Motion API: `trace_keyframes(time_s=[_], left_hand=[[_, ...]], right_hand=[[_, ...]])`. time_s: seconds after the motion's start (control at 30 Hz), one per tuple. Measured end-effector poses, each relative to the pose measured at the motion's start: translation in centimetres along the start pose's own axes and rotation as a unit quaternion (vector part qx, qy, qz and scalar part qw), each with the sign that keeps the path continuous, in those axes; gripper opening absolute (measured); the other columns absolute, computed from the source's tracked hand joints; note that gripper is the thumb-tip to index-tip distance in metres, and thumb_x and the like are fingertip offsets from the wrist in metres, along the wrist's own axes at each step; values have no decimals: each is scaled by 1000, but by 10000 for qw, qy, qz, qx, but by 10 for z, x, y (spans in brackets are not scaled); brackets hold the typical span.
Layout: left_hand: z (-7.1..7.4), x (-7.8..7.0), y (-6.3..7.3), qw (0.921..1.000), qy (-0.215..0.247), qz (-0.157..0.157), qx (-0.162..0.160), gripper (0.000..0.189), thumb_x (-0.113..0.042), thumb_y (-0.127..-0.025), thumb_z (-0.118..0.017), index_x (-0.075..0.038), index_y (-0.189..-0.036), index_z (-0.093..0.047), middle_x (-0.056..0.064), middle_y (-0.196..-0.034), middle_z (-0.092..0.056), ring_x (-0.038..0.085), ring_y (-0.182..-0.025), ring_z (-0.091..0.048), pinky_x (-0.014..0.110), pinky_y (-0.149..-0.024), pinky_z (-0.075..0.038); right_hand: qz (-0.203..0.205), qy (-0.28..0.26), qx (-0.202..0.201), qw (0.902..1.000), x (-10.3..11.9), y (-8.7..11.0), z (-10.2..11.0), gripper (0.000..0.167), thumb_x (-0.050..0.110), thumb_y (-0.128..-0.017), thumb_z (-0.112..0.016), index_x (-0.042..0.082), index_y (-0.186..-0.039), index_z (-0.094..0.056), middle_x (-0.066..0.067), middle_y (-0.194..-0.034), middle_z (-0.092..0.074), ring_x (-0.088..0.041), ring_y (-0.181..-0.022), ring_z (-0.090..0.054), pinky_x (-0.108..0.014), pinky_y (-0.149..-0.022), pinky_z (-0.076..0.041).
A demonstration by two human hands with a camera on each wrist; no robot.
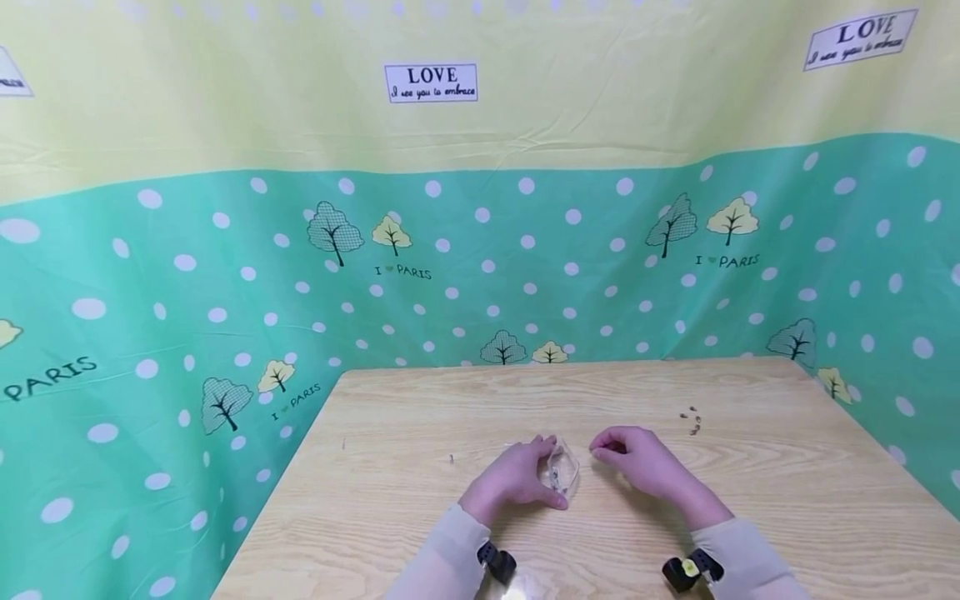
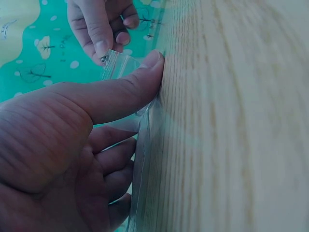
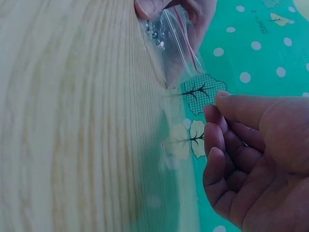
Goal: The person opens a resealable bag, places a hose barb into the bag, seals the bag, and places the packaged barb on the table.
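Observation:
A small clear zip bag (image 1: 567, 468) stands low on the tabletop, its mouth held spread. My left hand (image 1: 516, 473) grips it between thumb and fingers. In the right wrist view the zip bag (image 3: 176, 46) shows a red line along its seal and small shiny bits inside. Just right of the bag, apart from it in the head view, my right hand (image 1: 642, 460) pinches with thumb and forefinger. A tiny shiny bead-like piece (image 2: 103, 59) shows at that thumb's tip in the left wrist view; its exact kind is too small to tell.
Several tiny dark pieces (image 1: 694, 423) lie loose on the wooden table (image 1: 405, 408), beyond my right hand. A tiny dark scrap (image 1: 452, 459) lies left of the bag. Something clear and glossy (image 1: 517, 592) catches light at the near edge. A patterned green curtain (image 1: 450, 317) surrounds the table.

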State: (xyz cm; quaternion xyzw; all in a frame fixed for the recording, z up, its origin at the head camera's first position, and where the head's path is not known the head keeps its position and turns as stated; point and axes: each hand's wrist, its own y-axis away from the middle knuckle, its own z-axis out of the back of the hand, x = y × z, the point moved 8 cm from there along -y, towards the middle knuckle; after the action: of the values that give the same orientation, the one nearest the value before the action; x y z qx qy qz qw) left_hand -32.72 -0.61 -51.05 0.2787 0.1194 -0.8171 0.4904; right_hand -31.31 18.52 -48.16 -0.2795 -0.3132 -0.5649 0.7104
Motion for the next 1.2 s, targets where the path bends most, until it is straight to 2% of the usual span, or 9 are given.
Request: trace_keyframes(time_s=[0.17, 0.33, 0.57, 0.93, 1.2], left_hand=[[1, 0, 0, 10000, -13, -34, 1, 109, -41, -72, -99, -11, -162, -47, 12, -167, -44, 37, -152, -43, 53, -125, -35], [0, 0, 0, 10000, 2, -6, 16, 109, -41, -72, -99, -12, -162, -47, 15, -167, -44, 39, -151, -44, 53, -125, -35], [0, 0, 1, 10000, -22, 40, 6, 109, -41, -72, -99, -13, -163, -46, 15, -167, -43, 40, -151, -44, 55, -124, -36], [1, -2, 1, 10000, 28, 33, 29, 108, -39, -73, -99, -12, -163, -46, 17, -167, -43, 42, -150, -45, 56, -124, -36], [1, -1, 0, 10000, 56, 21, 12, 109, -39, -72, -100, -12, -163, -46, 17, -167, -43, 41, -150, -44, 56, -124, -36]], right_hand=[[22, -86, 16, 10000, 7, 1, -3, 8, 15, -103, -72, 12, -107, -76, 2, -96, -71, -16, -87, -63, -32, -76, -56], [189, -76, -48, 9998, 15, 1, -6, 6, 15, -103, -71, 13, -106, -77, 4, -94, -70, -14, -89, -63, -30, -77, -55], [431, -100, -15, 9990, 18, 0, -11, 6, 15, -102, -72, 12, -105, -77, 5, -93, -71, -15, -89, -63, -27, -72, -55], [305, -107, -145, 9994, 16, 0, -10, 6, 14, -103, -72, 13, -105, -77, 6, -94, -71, -14, -90, -64, -28, -75, -55], [471, -99, -65, 9988, 24, 1, -13, 8, 16, -102, -72, 12, -107, -78, 6, -95, -72, -14, -91, -64, -28, -76, -56]])
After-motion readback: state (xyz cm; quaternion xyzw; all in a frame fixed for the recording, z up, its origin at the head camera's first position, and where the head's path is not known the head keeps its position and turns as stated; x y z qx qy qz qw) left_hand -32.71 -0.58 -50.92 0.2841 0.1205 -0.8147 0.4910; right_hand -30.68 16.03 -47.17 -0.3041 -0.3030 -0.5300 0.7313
